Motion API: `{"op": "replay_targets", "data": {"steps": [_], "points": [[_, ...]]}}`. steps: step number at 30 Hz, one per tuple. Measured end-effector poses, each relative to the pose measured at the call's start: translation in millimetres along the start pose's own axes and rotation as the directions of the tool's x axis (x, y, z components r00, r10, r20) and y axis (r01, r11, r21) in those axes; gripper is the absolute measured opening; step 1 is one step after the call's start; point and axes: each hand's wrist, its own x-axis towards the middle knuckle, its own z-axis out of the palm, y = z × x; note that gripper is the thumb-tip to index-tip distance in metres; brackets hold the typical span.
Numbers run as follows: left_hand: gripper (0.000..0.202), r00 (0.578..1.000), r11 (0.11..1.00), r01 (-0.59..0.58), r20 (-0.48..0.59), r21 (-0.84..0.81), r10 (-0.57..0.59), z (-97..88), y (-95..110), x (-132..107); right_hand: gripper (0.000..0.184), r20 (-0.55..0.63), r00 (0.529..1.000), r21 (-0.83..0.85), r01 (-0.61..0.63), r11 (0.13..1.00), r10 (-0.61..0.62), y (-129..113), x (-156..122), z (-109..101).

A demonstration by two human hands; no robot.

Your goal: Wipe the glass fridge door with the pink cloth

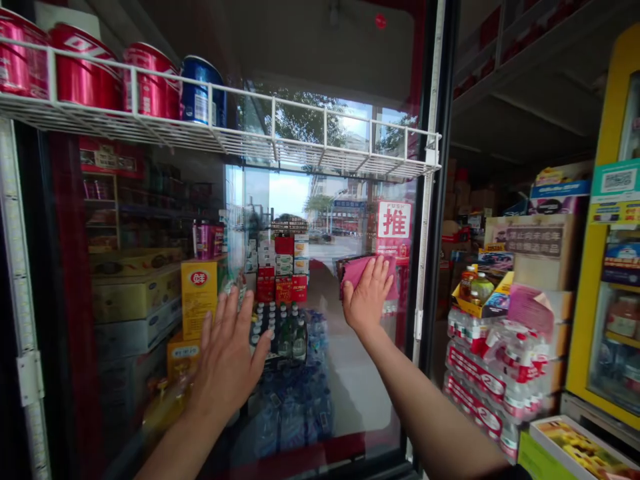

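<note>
A glass door (350,393) with a dark frame fills the middle of the view. Flat under the fingers of my right hand (367,290) lies a folded pink cloth (354,273), held against the pane just left of and below a white and red push sticker (394,220). My left hand (227,353) is raised with its fingers spread and nothing in it. It is close to the glass on the lower left; whether it touches the pane I cannot tell.
A white wire rack (300,150) crosses above my hands, with red cans (89,67) and a blue can (201,90) at its left. Packs of bottles (493,373) stand at right beside a yellow-framed cooler (580,333). Boxes and bottles show in the glass.
</note>
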Motion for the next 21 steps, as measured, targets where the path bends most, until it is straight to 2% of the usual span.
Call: {"op": "replay_targets", "data": {"steps": [3,8,11,13,16,18,21], "points": [[0.073,1.000,1.000,0.000,-0.004,-0.006,0.000,-3.7,-5,-1,0.085,0.025,0.999,0.015,-0.020,1.000,0.020,-48,9,2],[0.073,1.000,1.000,0.020,-0.011,0.023,-0.020,-9.5,-15,-1,0.089,0.134,0.969,0.194,0.177,0.965,-0.205,-128,20,-1],[0.073,1.000,0.999,0.011,-0.018,0.049,-0.010,-10.6,-22,-1,0.090,0.093,0.930,0.273,0.320,0.907,-0.356,-173,19,-1],[0.073,0.999,0.998,0.002,-0.032,0.067,0.000,-11.7,-26,0,0.079,0.033,0.865,0.297,0.470,0.831,-0.501,-197,15,0],[0.074,0.999,0.996,-0.003,-0.038,0.091,0.006,-16.2,-32,5,0.065,-0.021,0.716,0.274,0.676,0.684,-0.698,-218,11,1],[0.076,0.999,0.995,-0.004,-0.032,0.103,0.008,-21.0,-34,10,0.064,-0.026,0.644,0.240,0.747,0.620,-0.765,-219,11,0],[0.076,0.999,0.993,-0.006,-0.032,0.115,0.010,-27.6,-35,17,0.068,-0.053,0.572,0.225,0.805,0.548,-0.819,-200,18,-1]]}}
